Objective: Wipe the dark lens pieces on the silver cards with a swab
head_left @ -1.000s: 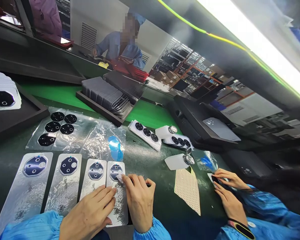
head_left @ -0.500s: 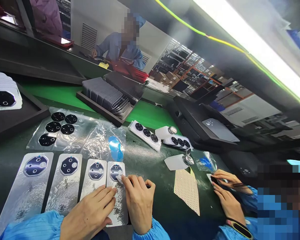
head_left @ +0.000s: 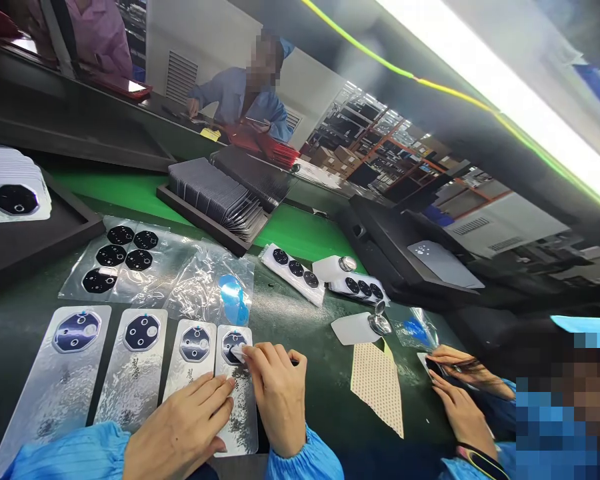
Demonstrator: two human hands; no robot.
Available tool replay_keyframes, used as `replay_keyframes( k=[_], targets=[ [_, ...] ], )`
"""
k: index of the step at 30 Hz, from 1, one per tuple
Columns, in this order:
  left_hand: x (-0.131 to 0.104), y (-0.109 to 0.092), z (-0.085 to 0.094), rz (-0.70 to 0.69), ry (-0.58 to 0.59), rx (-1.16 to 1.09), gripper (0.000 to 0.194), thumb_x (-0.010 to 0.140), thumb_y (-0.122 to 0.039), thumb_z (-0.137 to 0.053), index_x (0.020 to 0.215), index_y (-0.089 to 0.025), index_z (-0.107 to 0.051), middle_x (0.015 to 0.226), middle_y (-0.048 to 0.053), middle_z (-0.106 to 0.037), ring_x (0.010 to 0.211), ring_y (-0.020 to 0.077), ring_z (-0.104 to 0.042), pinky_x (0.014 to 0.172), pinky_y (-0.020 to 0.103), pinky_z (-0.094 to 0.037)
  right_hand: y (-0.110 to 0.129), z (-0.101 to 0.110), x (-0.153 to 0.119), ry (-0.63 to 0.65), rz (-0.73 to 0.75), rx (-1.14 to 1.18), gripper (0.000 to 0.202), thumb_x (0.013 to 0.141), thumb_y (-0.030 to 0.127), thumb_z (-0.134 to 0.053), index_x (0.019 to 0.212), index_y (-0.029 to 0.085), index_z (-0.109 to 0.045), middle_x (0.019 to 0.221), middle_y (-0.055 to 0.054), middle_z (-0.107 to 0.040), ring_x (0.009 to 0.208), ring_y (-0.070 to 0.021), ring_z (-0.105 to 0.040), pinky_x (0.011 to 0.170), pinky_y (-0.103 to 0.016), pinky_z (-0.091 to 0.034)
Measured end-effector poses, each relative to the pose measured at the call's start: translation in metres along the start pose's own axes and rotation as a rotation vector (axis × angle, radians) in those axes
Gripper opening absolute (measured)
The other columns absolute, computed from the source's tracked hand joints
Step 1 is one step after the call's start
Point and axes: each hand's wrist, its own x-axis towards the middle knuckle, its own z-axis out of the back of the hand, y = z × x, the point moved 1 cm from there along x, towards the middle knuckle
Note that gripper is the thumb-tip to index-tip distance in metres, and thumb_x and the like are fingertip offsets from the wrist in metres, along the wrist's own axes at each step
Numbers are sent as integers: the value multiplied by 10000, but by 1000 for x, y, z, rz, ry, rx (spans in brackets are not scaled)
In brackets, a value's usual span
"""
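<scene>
A worker in blue sleeves is working on the rightmost of four silver phone back covers point(head_left: 237, 400) lying side by side at the near left of a dark green bench point(head_left: 305, 333). The left hand point(head_left: 180, 430) is lying flat on the cover's lower half, fingers pressed together and pointing right, holding it down. The right hand point(head_left: 277, 393) is curling its fingers and pinching a small white wipe point(head_left: 238, 351) against the cover's dark camera ring point(head_left: 231, 345). The three other covers point(head_left: 130, 373) are lying just to the left, camera rings facing up. Beyond them, clear plastic sheets point(head_left: 180, 280) carrying black octagonal lens pieces point(head_left: 123, 250) and a blue film tab point(head_left: 233, 297) are spreading across the bench. Farther off, a black tray of stacked dark plates point(head_left: 220, 200) is sitting on the green strip. To the right, white strips of black lenses point(head_left: 295, 270), two white bottles point(head_left: 353, 327) and a dotted sheet point(head_left: 377, 387) are lying near a co-worker's hands point(head_left: 457, 393), which are holding a small dark part at the near right edge.
</scene>
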Motion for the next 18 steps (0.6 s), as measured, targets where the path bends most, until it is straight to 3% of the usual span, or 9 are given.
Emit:
replay_keyframes(
  k=[8,18],
  targets=[
    [-1,0,1,3,6,-3,340,979,-300,-355,1151,-213,-636,1367,-70,-481,1230,75,-463,1117,237,-361,-3,2,1,-19,-13,0,162,995,118,-456,1013,203,-593,849,6,-623,776,-139,-513,798,-362,-252],
    [2,1,2,-12,34,-2,390,993,-275,-298,1157,-220,-647,1387,-61,-462,1262,77,-442,1106,245,-377,-10,-1,-22,-41,-89,78,198,1026,217,-444,1106,225,-625,887,9,-635,796,-131,-521,785,-349,-258]
  ],
)
